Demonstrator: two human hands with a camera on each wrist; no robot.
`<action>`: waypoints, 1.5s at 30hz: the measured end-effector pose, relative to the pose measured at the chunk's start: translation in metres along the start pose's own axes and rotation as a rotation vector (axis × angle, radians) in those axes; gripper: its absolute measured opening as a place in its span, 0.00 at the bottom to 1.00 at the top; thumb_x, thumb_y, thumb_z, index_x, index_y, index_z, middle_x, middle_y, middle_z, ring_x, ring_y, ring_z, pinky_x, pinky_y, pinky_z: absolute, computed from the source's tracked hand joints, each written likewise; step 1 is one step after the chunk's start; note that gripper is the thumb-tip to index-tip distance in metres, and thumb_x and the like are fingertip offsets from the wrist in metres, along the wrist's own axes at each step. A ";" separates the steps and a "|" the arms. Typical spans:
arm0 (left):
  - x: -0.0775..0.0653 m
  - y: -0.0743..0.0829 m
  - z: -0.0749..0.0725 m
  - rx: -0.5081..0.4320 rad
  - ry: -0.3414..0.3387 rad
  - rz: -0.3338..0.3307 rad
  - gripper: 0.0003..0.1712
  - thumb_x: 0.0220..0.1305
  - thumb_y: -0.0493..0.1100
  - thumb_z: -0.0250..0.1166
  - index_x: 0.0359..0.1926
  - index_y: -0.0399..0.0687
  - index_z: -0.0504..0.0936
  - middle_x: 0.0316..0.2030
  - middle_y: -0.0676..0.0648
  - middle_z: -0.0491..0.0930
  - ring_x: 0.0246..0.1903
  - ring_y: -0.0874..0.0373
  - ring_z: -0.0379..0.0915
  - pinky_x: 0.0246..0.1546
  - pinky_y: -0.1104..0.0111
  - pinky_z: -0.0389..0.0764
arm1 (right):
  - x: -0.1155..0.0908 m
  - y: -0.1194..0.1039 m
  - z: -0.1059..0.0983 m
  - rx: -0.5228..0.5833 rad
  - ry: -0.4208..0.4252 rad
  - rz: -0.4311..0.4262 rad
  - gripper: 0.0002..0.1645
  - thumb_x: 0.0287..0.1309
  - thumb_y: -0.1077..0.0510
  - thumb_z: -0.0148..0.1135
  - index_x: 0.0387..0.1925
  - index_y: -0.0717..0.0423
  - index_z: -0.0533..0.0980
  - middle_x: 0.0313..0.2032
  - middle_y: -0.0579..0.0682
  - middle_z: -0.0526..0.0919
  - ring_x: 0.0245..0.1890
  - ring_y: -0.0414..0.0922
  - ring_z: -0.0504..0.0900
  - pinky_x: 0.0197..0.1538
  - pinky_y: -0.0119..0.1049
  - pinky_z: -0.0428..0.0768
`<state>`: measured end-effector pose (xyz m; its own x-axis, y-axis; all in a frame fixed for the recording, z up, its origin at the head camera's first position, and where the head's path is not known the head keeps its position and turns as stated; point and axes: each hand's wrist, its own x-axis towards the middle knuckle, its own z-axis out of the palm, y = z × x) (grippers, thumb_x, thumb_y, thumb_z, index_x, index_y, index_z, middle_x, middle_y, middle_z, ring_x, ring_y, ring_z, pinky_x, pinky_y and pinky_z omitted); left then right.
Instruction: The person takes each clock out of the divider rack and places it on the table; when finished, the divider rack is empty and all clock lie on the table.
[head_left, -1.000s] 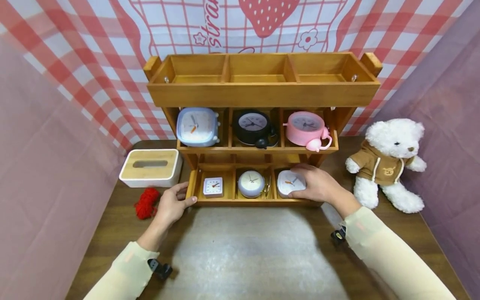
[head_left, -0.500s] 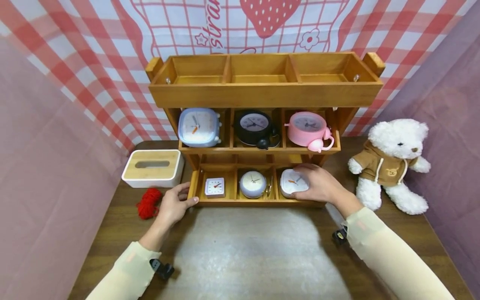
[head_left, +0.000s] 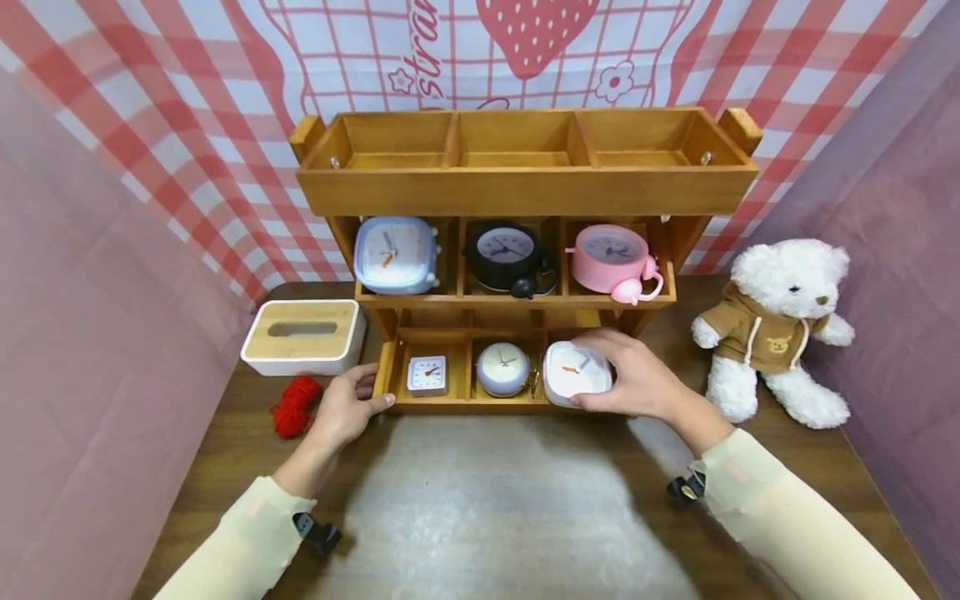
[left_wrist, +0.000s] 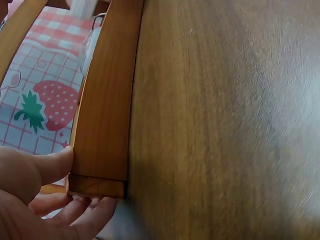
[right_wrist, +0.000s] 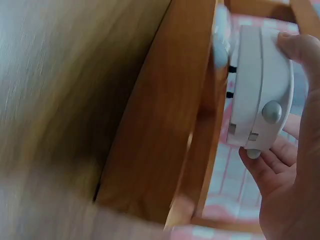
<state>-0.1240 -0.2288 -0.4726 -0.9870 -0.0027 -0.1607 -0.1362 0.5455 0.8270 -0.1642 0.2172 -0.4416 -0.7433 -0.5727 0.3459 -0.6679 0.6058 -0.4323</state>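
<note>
My right hand [head_left: 626, 375] grips a white rounded-square alarm clock [head_left: 572, 372] at the right compartment of the shelf's bottom tier. In the right wrist view the clock [right_wrist: 262, 85] is raised above the front board, thumb on one side and fingers on the other. My left hand [head_left: 347, 408] pinches the left front corner of the wooden shelf [head_left: 480, 407], thumb inside the edge, fingers around the end, as the left wrist view shows at the corner board [left_wrist: 100, 120]. A round lavender clock [head_left: 502, 369] sits in the middle compartment, a small square clock [head_left: 427, 375] in the left one.
On the middle tier stand a blue clock [head_left: 396, 255], a black clock [head_left: 504, 254] and a pink clock [head_left: 611, 257]. A tissue box [head_left: 303, 333] and red yarn [head_left: 296, 407] lie left of the shelf. A white teddy bear [head_left: 780, 329] sits at the right.
My right hand has lifted the white alarm clock from its compartment, bringing it slightly left and toward me. My left hand keeps its hold on the shelf corner.
</note>
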 end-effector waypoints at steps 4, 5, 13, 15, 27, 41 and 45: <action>-0.001 0.000 -0.007 0.019 -0.037 0.007 0.35 0.65 0.31 0.69 0.70 0.26 0.67 0.61 0.26 0.77 0.57 0.36 0.80 0.53 0.56 0.84 | 0.010 -0.027 0.011 0.050 -0.046 -0.042 0.48 0.35 0.38 0.83 0.58 0.56 0.80 0.56 0.51 0.82 0.57 0.48 0.80 0.59 0.49 0.80; -0.001 -0.001 -0.008 0.014 -0.042 0.006 0.35 0.65 0.31 0.69 0.70 0.26 0.68 0.61 0.26 0.77 0.58 0.36 0.79 0.54 0.56 0.84 | 0.012 -0.035 0.015 0.054 -0.062 -0.056 0.48 0.35 0.37 0.82 0.59 0.55 0.79 0.57 0.50 0.82 0.58 0.48 0.80 0.59 0.48 0.80; -0.001 -0.005 -0.010 -0.082 -0.039 -0.018 0.34 0.64 0.31 0.70 0.69 0.26 0.70 0.61 0.26 0.77 0.61 0.36 0.78 0.55 0.59 0.84 | 0.022 -0.093 0.062 0.074 -0.209 -0.126 0.52 0.38 0.30 0.78 0.63 0.51 0.78 0.62 0.47 0.79 0.62 0.45 0.77 0.63 0.44 0.80; -0.001 -0.006 -0.009 -0.096 -0.041 -0.020 0.34 0.64 0.30 0.70 0.69 0.26 0.70 0.62 0.26 0.76 0.61 0.35 0.77 0.55 0.60 0.84 | 0.023 -0.106 0.076 0.076 -0.261 -0.129 0.52 0.40 0.29 0.77 0.65 0.50 0.77 0.63 0.46 0.79 0.64 0.44 0.76 0.65 0.43 0.78; 0.001 -0.010 -0.006 -0.138 -0.053 0.001 0.36 0.64 0.28 0.68 0.71 0.27 0.67 0.63 0.25 0.74 0.63 0.34 0.75 0.54 0.65 0.84 | 0.033 -0.145 0.137 0.054 -0.312 -0.160 0.52 0.42 0.29 0.76 0.65 0.52 0.76 0.62 0.47 0.79 0.62 0.42 0.75 0.66 0.35 0.76; -0.001 -0.010 -0.008 -0.131 -0.059 0.006 0.35 0.66 0.30 0.68 0.71 0.26 0.66 0.64 0.25 0.73 0.64 0.34 0.73 0.58 0.62 0.81 | 0.041 -0.178 0.176 -0.024 -0.184 -0.114 0.52 0.42 0.27 0.75 0.63 0.53 0.77 0.61 0.47 0.79 0.61 0.43 0.76 0.62 0.34 0.79; 0.000 -0.013 -0.006 -0.130 -0.057 0.022 0.34 0.66 0.29 0.67 0.70 0.25 0.67 0.64 0.24 0.73 0.64 0.34 0.74 0.59 0.60 0.81 | 0.044 -0.183 0.180 -0.037 -0.189 -0.103 0.52 0.42 0.26 0.74 0.62 0.53 0.78 0.60 0.48 0.80 0.60 0.43 0.77 0.62 0.34 0.79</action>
<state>-0.1232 -0.2415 -0.4803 -0.9839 0.0573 -0.1694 -0.1285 0.4320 0.8927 -0.0678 -0.0177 -0.4971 -0.6534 -0.7235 0.2229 -0.7431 0.5568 -0.3712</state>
